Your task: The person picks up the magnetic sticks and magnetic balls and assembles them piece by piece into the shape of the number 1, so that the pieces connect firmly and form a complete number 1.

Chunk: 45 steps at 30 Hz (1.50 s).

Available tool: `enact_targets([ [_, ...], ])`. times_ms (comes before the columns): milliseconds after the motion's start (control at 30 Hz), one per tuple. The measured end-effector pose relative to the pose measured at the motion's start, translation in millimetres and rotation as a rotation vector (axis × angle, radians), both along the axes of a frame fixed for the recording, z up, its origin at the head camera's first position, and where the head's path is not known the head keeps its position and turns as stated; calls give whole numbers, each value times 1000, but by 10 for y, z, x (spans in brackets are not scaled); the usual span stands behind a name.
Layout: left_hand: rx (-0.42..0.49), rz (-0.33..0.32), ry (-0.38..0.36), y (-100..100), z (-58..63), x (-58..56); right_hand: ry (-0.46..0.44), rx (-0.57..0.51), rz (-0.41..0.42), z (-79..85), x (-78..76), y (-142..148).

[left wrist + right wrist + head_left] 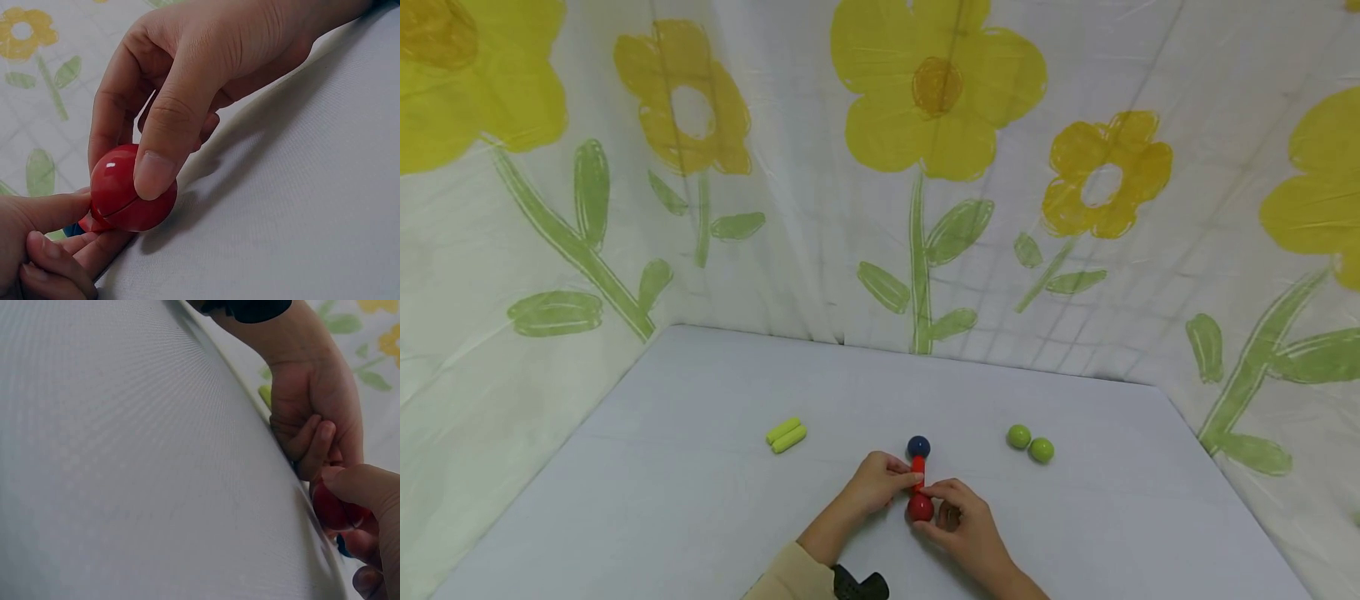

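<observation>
In the head view a red stick [918, 468] joins a dark blue ball [918, 447] at its far end and a red ball [921, 507] at its near end. My left hand [877, 482] pinches the red stick between thumb and fingers from the left. From the right, my right hand [964, 527] grips the red ball, thumb on the near side and index finger at the far side. The left wrist view shows the red ball [119, 181] close up, with a seam line round it and the right thumb pressed on it. Behind it the blue ball is mostly hidden.
Two yellow-green sticks [788, 438] lie side by side on the white table [700, 500], left of the hands. Two green balls [1030, 443] sit close together to the right. A white curtain [797, 250] with painted yellow flowers hangs behind the table's far edge.
</observation>
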State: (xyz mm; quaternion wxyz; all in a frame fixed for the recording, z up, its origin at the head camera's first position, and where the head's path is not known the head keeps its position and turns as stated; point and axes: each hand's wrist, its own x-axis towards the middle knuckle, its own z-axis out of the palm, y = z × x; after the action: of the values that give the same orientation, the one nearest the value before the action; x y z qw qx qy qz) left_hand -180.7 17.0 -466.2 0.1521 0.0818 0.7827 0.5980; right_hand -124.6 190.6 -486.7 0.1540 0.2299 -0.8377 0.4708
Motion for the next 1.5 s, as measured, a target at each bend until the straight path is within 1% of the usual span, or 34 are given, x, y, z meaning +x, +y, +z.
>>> enact_targets([
  [133, 6, -1, -1, 2, -5, 2, 26, -2, -4, -10, -3, -2],
  [367, 29, -22, 31, 1, -3, 8, 39, 11, -52, -20, -13, -12],
  [533, 30, -21, 31, -1, -2, 6, 44, 18, -44, -31, -17, -1],
  [600, 29, -19, 27, -2, 3, 8, 18, 25, -52, -28, -12, 2],
  [733, 33, -18, 24, -4, 10, 11, -87, 43, -86, 1, 10, 0],
  [800, 30, -15, 21, -3, 8, 13, -121, 47, -98, 14, 16, -2],
  [1067, 9, 7, 38, -1, -13, 9, -74, 50, -94, 5, 17, 10],
  [1133, 13, 13, 26, -15, -18, 6, -81, 46, -88, 11, 14, 9],
  [1233, 19, 17, 27, -74, -17, 0, -122, 41, -87, 28, 17, 2],
  [1333, 0, 16, 79, -179, -9, -3, -162, 44, -95, 40, 22, -1],
  [1433, -72, 33, 195, -342, 20, 1, -187, 55, -111, 45, 25, 4],
  [1500, -125, 69, 283, -482, 38, 4, -192, 62, -116, 49, 22, 10],
])
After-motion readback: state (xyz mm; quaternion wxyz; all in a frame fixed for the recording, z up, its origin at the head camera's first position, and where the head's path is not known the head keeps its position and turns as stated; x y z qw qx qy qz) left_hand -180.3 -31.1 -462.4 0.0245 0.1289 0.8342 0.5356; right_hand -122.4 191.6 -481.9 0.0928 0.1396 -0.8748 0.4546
